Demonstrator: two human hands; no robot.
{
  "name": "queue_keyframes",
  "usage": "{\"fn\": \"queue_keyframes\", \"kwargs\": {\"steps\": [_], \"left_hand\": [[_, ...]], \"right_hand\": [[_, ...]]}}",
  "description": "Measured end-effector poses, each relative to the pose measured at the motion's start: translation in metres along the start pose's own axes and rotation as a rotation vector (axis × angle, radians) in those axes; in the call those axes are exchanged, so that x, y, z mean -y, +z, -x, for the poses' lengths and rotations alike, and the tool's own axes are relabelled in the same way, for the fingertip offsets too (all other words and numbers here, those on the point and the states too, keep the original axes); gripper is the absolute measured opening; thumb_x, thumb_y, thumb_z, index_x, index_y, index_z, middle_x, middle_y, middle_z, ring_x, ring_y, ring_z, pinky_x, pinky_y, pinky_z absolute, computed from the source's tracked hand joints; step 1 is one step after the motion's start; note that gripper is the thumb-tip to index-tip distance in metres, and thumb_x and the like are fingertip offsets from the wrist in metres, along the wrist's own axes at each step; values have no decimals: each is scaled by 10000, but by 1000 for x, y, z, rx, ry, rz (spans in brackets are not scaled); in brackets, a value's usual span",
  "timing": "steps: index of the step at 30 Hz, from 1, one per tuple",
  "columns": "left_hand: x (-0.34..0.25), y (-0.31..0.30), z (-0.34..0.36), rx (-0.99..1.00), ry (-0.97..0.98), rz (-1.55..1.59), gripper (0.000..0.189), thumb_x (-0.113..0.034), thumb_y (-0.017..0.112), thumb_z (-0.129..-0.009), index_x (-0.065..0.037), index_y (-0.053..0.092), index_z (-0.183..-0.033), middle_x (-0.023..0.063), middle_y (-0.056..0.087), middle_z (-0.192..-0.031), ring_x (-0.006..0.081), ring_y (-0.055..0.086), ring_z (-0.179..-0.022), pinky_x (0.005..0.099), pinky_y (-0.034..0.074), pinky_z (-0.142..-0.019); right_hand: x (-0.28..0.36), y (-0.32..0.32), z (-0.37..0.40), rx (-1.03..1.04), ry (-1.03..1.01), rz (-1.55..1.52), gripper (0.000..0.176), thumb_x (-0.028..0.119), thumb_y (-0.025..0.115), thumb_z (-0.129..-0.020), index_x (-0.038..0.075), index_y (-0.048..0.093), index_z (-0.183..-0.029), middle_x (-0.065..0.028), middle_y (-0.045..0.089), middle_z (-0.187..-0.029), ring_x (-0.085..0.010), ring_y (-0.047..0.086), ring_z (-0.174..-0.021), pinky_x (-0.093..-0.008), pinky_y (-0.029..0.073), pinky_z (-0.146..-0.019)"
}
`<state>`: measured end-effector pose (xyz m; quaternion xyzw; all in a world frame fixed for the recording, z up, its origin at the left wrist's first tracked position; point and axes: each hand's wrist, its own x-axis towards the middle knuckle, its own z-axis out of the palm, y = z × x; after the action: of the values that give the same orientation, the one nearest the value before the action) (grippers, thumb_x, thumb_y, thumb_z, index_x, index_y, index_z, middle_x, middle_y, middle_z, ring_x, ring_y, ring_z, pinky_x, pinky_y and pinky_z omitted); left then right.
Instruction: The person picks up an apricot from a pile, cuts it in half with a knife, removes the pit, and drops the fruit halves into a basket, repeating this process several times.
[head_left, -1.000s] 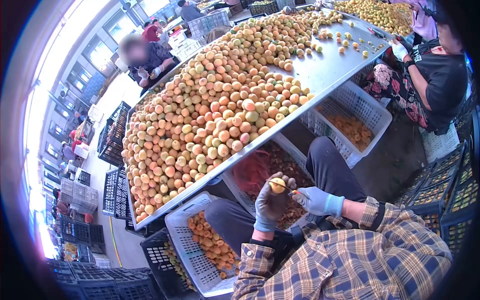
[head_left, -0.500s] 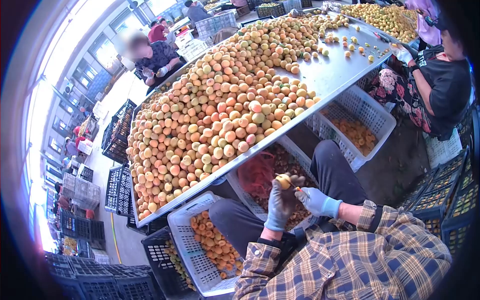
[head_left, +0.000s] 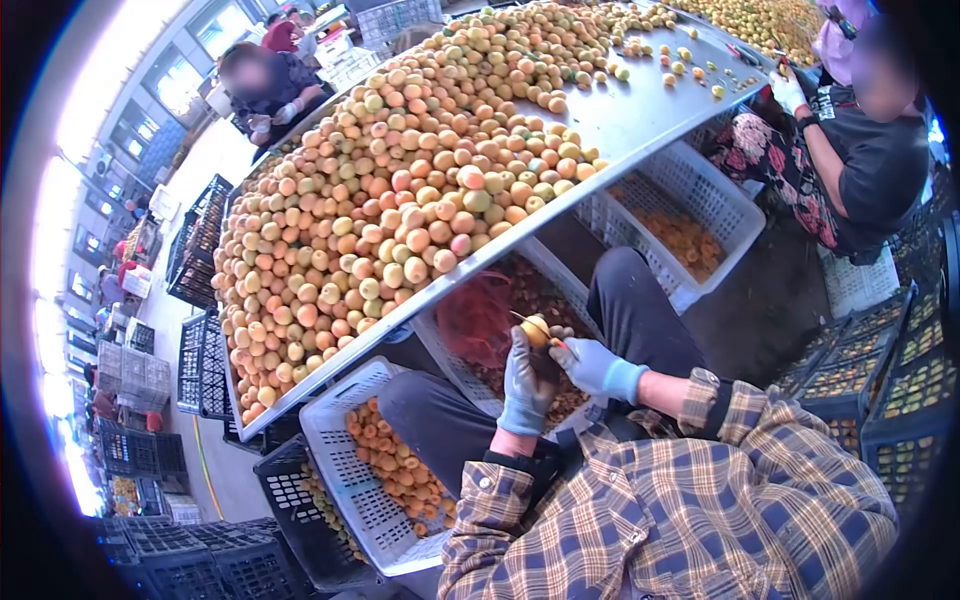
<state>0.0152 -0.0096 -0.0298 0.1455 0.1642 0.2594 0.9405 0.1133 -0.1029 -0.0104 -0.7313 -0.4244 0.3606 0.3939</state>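
In my gloved left hand [head_left: 527,385] is a yellow apricot [head_left: 535,330], held up at the fingertips over my lap. My gloved right hand [head_left: 598,367] grips a small knife [head_left: 556,343] by its orange handle, right against the apricot. A thin bit of blade shows past the fruit's far side. Both gloves are grey-blue with dark, stained fingers. Below the hands, a crate [head_left: 575,290] between my knees contains red netting [head_left: 475,318] and brown pits or scraps. Beside my left leg, a white crate [head_left: 335,480] contains split orange apricot halves [head_left: 400,465].
A metal table [head_left: 630,140] ahead carries a big heap of apricots [head_left: 400,190]. One person [head_left: 865,150] sits at the right, another [head_left: 265,90] across the table. A white crate [head_left: 740,200] with apricot halves stands under the table edge. Black crates [head_left: 905,390] are stacked at right.
The view has shifted, so the table and crates appear farther left. The knife blade now shows beyond the apricot. Both hands still hold the fruit and the knife.
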Motion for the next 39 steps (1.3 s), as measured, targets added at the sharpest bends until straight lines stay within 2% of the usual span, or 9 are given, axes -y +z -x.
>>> {"fn": "queue_keyframes", "kwargs": {"steps": [6, 14, 18, 19, 21, 22, 27, 33, 39], "left_hand": [[-19, 2, 0, -11, 40, -159, 341, -292, 599, -904, -87, 560, -1173, 113, 636, -1054, 218, 607, -951, 359, 483, -872], [-1, 1, -3, 24, -50, -27, 420, -428, 529, -919, -98, 522, -1178, 127, 629, -1015, 275, 589, -964, 413, 460, -890], [-4, -8, -11, -68, 104, -267, 283, -277, 580, -923, -81, 561, -1126, 34, 633, -963, 54, 585, -760, 126, 434, -543], [-10, -11, -9, -89, 102, -319, 319, -280, 562, -929, -53, 543, -1153, 88, 627, -993, 181, 584, -911, 314, 463, -842], [-11, -10, -9, -73, 170, -119, 325, -295, 558, -930, -59, 541, -1153, 94, 627, -975, 214, 590, -914, 339, 471, -842], [-9, -14, -9, -105, 137, -66, 363, -358, 542, -931, -75, 534, -1158, 104, 624, -971, 248, 592, -934, 372, 476, -851], [5, -14, -10, -63, -46, -78, 379, -400, 520, -932, -93, 543, -1153, 110, 628, -1010, 235, 597, -949, 372, 477, -865], [-10, 3, -7, -73, 180, -290, 301, -234, 586, -918, -42, 542, -1147, 97, 631, -942, 177, 610, -864, 281, 508, -732], [7, -21, -14, -151, -75, -126, 370, -410, 565, -907, -63, 567, -1037, 109, 653, -936, 197, 620, -807, 324, 510, -751]], "right_hand": [[20, -19, -8, 99, 43, 39, 389, 366, 462, -953, 3, 596, -997, -242, 635, -922, -419, 587, -934, -439, 461, -751], [-6, 3, -9, 38, 51, -59, 401, 361, 463, -958, -14, 603, -971, -245, 636, -889, -409, 606, -887, -411, 462, -721], [3, -11, -20, 110, 78, -16, 393, 351, 470, -956, -19, 600, -957, -243, 635, -895, -403, 606, -892, -412, 456, -718], [2, -8, -15, 119, 85, -19, 393, 351, 470, -956, -19, 600, -957, -243, 635, -895, -403, 606, -892, -412, 456, -718], [-1, -2, -3, 81, 5, 43, 392, 358, 438, -975, -5, 580, -930, -195, 615, -772, -330, 586, -714, -386, 441, -662], [2, 0, 4, 87, 94, -30, 387, 346, 481, -950, -23, 595, -969, -250, 634, -907, -417, 597, -912, -424, 460, -729], [-19, 6, -15, 3, 62, 6, 400, 365, 476, -945, -14, 596, -983, -262, 629, -939, -433, 578, -942, -444, 466, -756], [-1, -8, -2, 115, 108, -33, 399, 368, 486, -942, -14, 602, -950, -264, 627, -935, -431, 577, -945, -441, 458, -741], [-21, 9, -6, -51, 77, -8, 377, 363, 485, -940, 10, 607, -994, -270, 622, -944, -438, 565, -966, -451, 459, -754]]}}
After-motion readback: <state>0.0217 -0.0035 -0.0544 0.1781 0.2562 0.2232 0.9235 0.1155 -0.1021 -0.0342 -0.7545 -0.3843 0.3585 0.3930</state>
